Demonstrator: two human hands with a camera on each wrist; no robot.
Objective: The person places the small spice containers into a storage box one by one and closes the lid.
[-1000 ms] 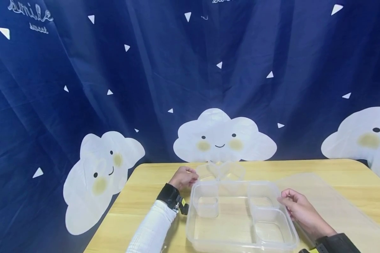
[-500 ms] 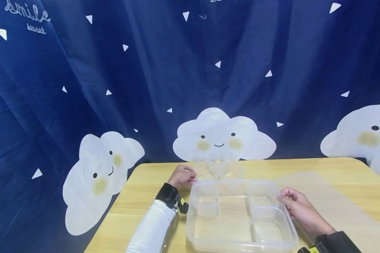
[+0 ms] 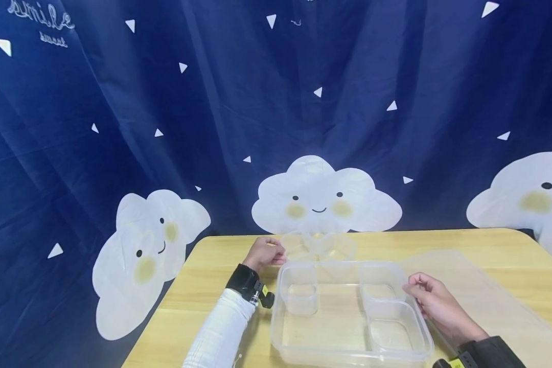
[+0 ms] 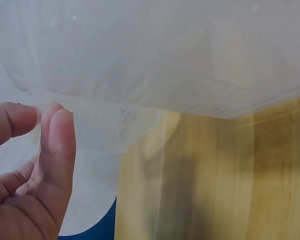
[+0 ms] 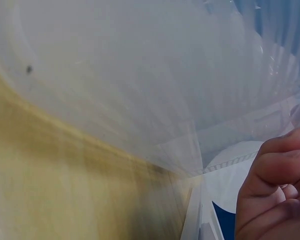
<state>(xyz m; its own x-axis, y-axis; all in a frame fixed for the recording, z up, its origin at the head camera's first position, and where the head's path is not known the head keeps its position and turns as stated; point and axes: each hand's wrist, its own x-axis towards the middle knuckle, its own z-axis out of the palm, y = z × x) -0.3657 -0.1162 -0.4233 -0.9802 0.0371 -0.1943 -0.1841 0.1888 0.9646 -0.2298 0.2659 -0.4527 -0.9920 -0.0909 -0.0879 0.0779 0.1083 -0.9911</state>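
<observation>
A large clear plastic storage box (image 3: 340, 355) stands at the front of the table, with clear small bins in its corners. Beyond its back wall lies a clear lobed container (image 3: 337, 246), partly seen through that wall. My left hand (image 3: 264, 253) pinches the left edge of this lobed container between thumb and fingertips, beside the box's back left corner. On the other side, my right hand (image 3: 434, 301) has thumb and curled fingers at the box's right rim and seems to pinch it. In the right wrist view, the exact contact is cut off at the edge.
A translucent flat sheet (image 3: 478, 301) lies on the right of the wooden table (image 3: 202, 286), partly beneath my right forearm. Behind the table's far edge hangs a dark blue curtain (image 3: 211, 102) with cloud prints.
My left hand has shifted slightly away and to the left, and the left lobe of the clear container with it. My right hand and the box stay in place.
</observation>
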